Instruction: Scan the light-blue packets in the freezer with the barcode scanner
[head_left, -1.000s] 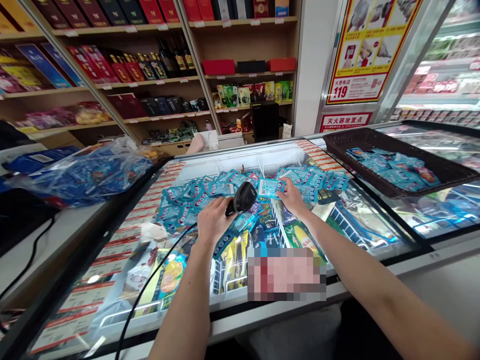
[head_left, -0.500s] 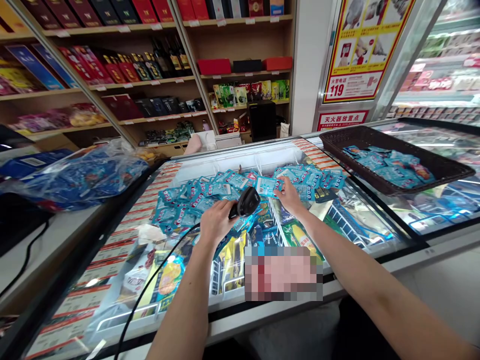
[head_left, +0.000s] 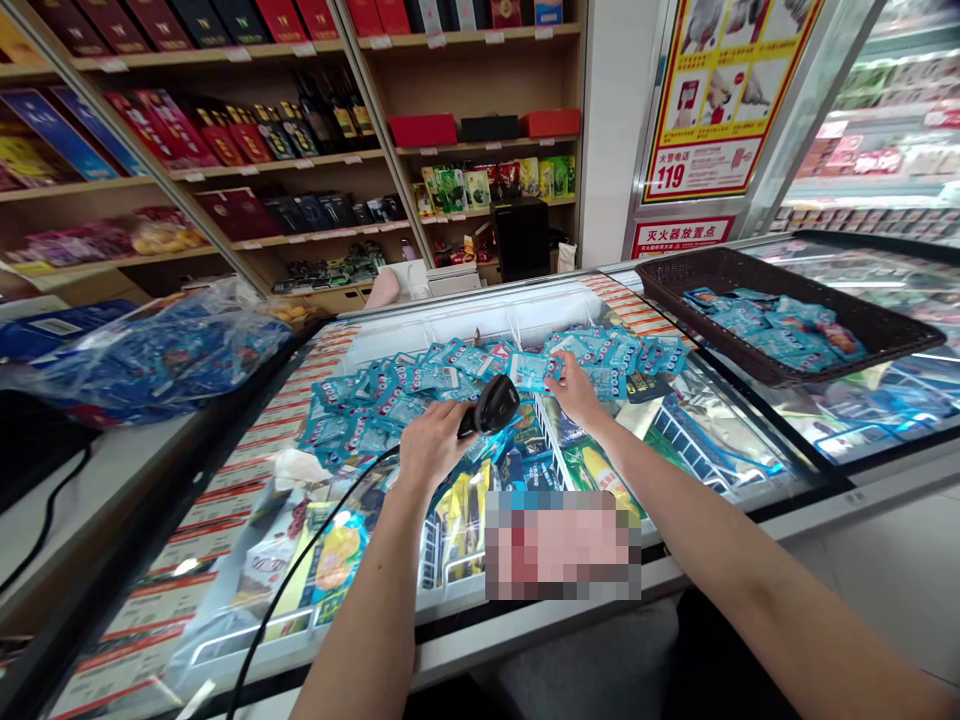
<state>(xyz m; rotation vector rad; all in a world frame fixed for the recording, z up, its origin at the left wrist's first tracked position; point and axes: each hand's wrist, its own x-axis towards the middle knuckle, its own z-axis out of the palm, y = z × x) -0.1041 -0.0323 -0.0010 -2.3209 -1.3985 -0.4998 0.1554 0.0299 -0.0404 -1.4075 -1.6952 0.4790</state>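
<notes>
Blue packet (head_left: 532, 371): at the near edge of the packet pile (head_left: 390, 400), white label (head_left: 520, 368) showing.
Right hand (head_left: 576, 390): fingers pinching the packet's right end.
Black scanner (head_left: 496, 404): just beside; left hand (head_left: 433, 440) fingers wrap its handle.
Label alignment: apparently in hand; next calls for steady aim.

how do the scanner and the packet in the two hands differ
The scanner is black, while the packet is mostly light blue. The scanner is bulky and has a cord; the packet is flat and has none. The left hand grips the scanner by its handle, whereas the right hand holds the packet at one end. Both are held over the freezer.
</notes>
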